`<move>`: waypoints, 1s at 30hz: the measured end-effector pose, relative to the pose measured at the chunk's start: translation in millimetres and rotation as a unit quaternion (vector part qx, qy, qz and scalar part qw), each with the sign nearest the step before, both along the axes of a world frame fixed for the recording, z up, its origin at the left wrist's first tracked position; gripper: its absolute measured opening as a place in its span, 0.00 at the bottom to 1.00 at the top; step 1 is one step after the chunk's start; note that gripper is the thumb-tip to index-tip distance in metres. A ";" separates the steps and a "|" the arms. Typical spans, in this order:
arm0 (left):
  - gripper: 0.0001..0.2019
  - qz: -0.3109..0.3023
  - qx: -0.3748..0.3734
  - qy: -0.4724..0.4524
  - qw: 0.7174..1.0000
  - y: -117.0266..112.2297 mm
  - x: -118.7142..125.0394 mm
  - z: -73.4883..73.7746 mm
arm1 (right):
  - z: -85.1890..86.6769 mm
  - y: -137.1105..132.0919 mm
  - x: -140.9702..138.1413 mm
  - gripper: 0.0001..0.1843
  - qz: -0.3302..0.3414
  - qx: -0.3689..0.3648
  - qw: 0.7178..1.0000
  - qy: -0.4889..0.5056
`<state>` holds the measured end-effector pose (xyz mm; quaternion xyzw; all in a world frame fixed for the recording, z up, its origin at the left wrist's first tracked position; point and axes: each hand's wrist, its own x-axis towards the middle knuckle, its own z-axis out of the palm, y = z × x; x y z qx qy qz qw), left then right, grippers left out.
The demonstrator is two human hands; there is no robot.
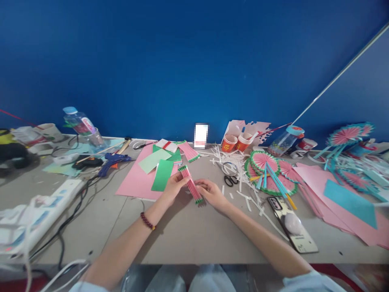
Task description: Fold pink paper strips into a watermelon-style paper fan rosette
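Observation:
A pink pleated paper strip with green fringed ends (190,185) is held tilted above the table in front of me. My left hand (175,187) grips it near its upper part, thumb across the folds. At its right edge, my right hand (211,192) has curled fingers pinching the folds; the fingertips are partly hidden. Just left of the strip lies a green paper piece (162,175), on a large pink sheet (132,180). Another pink pleated piece with green edges (189,151) rests farther back. Black-handled scissors (231,181) lie right of my right hand.
White paper scraps (243,174) spread across the right middle. Finished watermelon-patterned paper fans (266,163), red paper cups (229,142) and a phone (293,225) are to the right. Leftward are a blue glue gun (112,161), a power strip (45,215) with cords, and a bottle (79,121).

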<state>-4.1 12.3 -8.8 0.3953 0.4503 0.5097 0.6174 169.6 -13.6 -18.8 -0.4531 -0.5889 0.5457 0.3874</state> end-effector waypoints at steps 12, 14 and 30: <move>0.20 0.078 -0.023 0.009 0.997 4.1 -7.6 5.6 | 26.2 122.7 -19.4 0.21 -0.104 0.211 0.906 -0.352; 0.20 0.077 -0.022 0.005 0.997 4.6 -7.7 3.3 | 28.1 135.9 -31.9 0.26 -0.107 0.191 0.885 -0.410; 0.19 0.065 -0.007 0.009 0.998 5.2 -10.7 6.8 | 23.7 148.5 -39.9 0.18 -0.141 0.195 0.835 -0.494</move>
